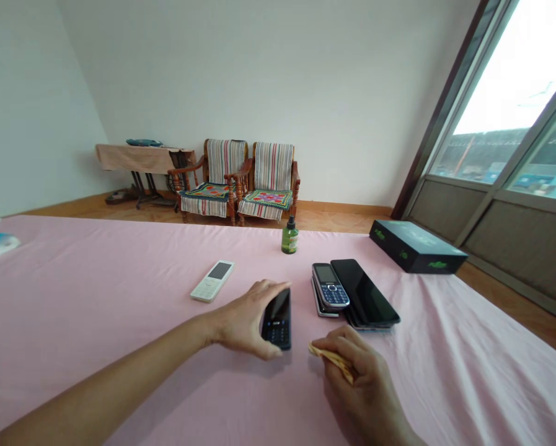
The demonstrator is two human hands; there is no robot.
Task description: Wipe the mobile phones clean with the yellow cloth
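Note:
My left hand point(250, 319) grips a black keypad phone point(279, 319) by its two ends, thumb at the near end and fingers at the far end. The phone is low over the pink sheet; whether it touches is unclear. To its right, my right hand point(359, 371) is closed around a folded yellow cloth point(336, 358). A white keypad phone point(213, 280) lies face up beyond my left hand. Past my right hand, a dark blue keypad phone point(331, 286) tops a small stack, beside a pile with a black smartphone point(365, 292) uppermost.
The pink sheet point(96, 297) spreads beneath everything. A green bottle point(289, 236) with a black top stands near the far edge. At the right sits a black box point(417, 246). Two wooden chairs point(268, 176) and a covered table point(138, 159) stand by the wall.

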